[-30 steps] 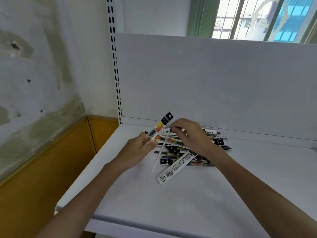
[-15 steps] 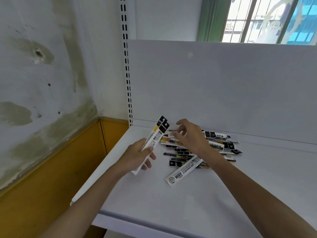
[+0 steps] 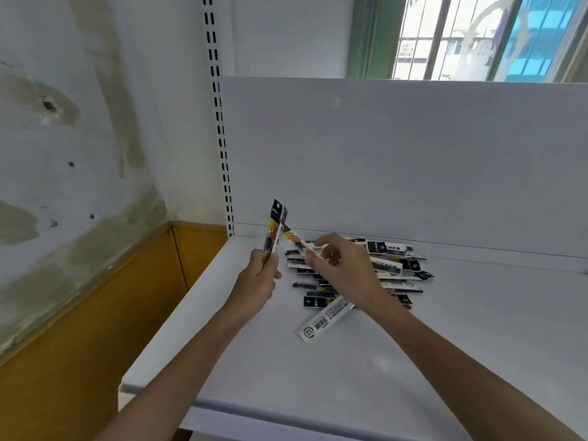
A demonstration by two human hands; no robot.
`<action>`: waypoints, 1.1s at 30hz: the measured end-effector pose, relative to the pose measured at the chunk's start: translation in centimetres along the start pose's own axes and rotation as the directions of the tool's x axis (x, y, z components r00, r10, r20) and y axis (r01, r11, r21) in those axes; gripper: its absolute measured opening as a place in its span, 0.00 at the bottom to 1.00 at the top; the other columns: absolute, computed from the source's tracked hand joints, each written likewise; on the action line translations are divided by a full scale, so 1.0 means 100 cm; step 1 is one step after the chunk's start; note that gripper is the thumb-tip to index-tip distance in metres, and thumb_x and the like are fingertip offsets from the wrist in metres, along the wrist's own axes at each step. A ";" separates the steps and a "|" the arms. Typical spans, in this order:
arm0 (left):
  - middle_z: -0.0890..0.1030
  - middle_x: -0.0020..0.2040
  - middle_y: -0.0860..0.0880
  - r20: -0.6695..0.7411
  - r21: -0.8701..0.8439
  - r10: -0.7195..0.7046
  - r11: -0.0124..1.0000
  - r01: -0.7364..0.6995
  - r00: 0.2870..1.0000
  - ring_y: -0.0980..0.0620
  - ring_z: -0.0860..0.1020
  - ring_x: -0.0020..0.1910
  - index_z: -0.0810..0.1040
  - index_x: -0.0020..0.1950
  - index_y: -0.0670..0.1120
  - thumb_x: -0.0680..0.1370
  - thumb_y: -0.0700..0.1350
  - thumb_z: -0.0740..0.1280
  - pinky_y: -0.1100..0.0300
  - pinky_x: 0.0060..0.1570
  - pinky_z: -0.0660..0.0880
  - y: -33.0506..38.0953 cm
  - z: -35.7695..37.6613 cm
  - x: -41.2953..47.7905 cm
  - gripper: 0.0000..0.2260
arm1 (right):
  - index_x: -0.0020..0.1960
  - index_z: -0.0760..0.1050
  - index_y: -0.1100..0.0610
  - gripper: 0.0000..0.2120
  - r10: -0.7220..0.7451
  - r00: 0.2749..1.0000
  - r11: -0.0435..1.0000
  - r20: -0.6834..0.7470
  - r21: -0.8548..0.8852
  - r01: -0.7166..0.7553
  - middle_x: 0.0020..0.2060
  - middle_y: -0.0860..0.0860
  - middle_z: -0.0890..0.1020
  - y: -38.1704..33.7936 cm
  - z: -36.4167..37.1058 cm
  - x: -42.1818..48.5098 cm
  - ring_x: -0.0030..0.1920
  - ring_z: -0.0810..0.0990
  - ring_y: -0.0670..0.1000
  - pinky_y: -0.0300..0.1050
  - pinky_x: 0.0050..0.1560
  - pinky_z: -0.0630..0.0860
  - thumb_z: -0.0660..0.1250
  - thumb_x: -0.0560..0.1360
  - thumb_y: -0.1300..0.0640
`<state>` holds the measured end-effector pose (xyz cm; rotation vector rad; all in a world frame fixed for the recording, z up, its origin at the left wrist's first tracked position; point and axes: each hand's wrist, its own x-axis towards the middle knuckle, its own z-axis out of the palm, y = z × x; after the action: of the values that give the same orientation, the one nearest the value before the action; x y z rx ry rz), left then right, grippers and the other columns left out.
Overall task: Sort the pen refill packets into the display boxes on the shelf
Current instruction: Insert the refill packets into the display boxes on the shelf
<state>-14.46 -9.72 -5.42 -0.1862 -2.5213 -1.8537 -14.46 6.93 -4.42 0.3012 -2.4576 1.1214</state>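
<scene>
White shelf [image 3: 318,377] carries the pile of refill packets [image 3: 391,268] | step, we judge: gathering like packets | our left hand [image 3: 259,278] grips a small bunch [image 3: 276,230] upright | our right hand [image 3: 343,268] pinches one packet [image 3: 297,243] beside it | next: join them; display boxes unseen

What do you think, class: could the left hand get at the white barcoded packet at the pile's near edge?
Probably yes: the near end of the white barcoded packet lies uncovered on the shelf, close to the left hand. But that hand grips upright packets, so its fingers are occupied.
</scene>
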 end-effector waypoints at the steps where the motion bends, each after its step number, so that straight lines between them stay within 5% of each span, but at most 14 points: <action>1: 0.74 0.42 0.48 0.012 -0.006 0.003 1.000 -0.003 1.000 0.53 0.69 0.36 0.66 0.55 0.46 0.82 0.51 0.51 0.59 0.38 0.68 0.004 0.009 0.000 0.11 | 0.51 0.77 0.55 0.11 -0.021 1.000 1.000 0.020 -0.005 0.021 0.34 0.46 0.77 -0.006 -0.001 -0.006 0.34 0.75 0.45 0.39 0.35 0.71 0.69 0.72 0.51; 6: 0.74 0.40 0.52 0.065 0.061 0.063 0.996 -0.067 0.996 0.54 0.74 0.40 0.68 0.53 0.45 0.81 0.53 0.55 0.58 0.39 0.68 0.025 0.064 -0.002 0.12 | 0.43 0.78 0.63 0.03 0.015 0.999 1.000 0.030 -0.019 -0.014 0.36 0.52 0.80 -0.004 -0.013 -0.025 0.36 0.77 0.49 0.42 0.41 0.75 0.67 0.70 0.65; 9: 0.74 0.40 0.49 -0.037 0.142 0.042 0.989 -0.036 0.998 0.52 0.73 0.37 0.70 0.53 0.45 0.81 0.49 0.55 0.57 0.35 0.70 0.028 0.076 0.001 0.09 | 0.46 0.77 0.61 0.07 0.036 0.998 0.984 0.059 -0.174 -0.025 0.42 0.54 0.79 0.016 -0.025 -0.040 0.41 0.75 0.51 0.45 0.43 0.73 0.68 0.72 0.58; 13: 0.77 0.45 0.47 -0.209 -0.013 -0.076 0.997 0.075 0.975 0.51 0.73 0.38 0.72 0.56 0.45 0.81 0.46 0.55 0.60 0.33 0.69 0.024 0.060 0.003 0.09 | 0.51 0.76 0.58 0.15 0.079 0.973 0.941 0.219 -0.337 -0.001 0.47 0.53 0.78 0.024 -0.027 -0.054 0.46 0.75 0.53 0.44 0.41 0.70 0.65 0.74 0.46; 17: 0.78 0.43 0.50 -0.255 -0.148 -0.114 0.986 0.078 0.960 0.53 0.75 0.37 0.73 0.54 0.47 0.81 0.42 0.56 0.60 0.36 0.72 0.022 0.051 -0.013 0.08 | 0.49 0.76 0.60 0.12 0.040 0.942 0.923 0.334 -0.372 0.093 0.45 0.56 0.79 0.013 -0.014 -0.048 0.45 0.77 0.57 0.44 0.38 0.70 0.64 0.73 0.52; 23: 0.76 0.44 0.49 -0.362 -0.163 -0.142 0.983 0.087 0.922 0.54 0.72 0.37 0.71 0.55 0.46 0.81 0.42 0.53 0.62 0.35 0.70 0.013 0.044 -0.043 0.08 | 0.46 0.78 0.61 0.05 0.127 0.969 0.992 0.211 -0.009 -0.128 0.40 0.55 0.81 0.013 -0.016 -0.046 0.39 0.76 0.49 0.43 0.41 0.74 0.69 0.71 0.61; 28: 0.75 0.43 0.49 -0.312 -0.223 -0.160 0.971 0.092 0.937 0.54 0.72 0.37 0.71 0.55 0.44 0.80 0.52 0.56 0.60 0.37 0.70 0.028 0.064 -0.050 0.12 | 0.47 0.75 0.56 0.08 0.146 0.972 0.883 0.183 0.420 -0.212 0.30 0.47 0.74 0.000 -0.037 -0.062 0.31 0.71 0.45 0.32 0.32 0.69 0.71 0.70 0.62; 33: 0.79 0.51 0.44 -0.143 -0.249 -0.041 0.969 0.005 0.989 0.46 0.78 0.51 0.74 0.56 0.46 0.80 0.51 0.59 0.53 0.49 0.75 0.059 0.121 -0.060 0.11 | 0.47 0.77 0.53 0.07 0.098 0.977 0.921 0.189 0.355 -0.161 0.32 0.47 0.78 0.012 -0.079 -0.090 0.32 0.75 0.43 0.39 0.38 0.73 0.68 0.71 0.63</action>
<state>-7.18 2.94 -3.87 -0.0195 -2.2022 -2.1032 -4.67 13.92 -4.70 0.3595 -2.4241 1.6842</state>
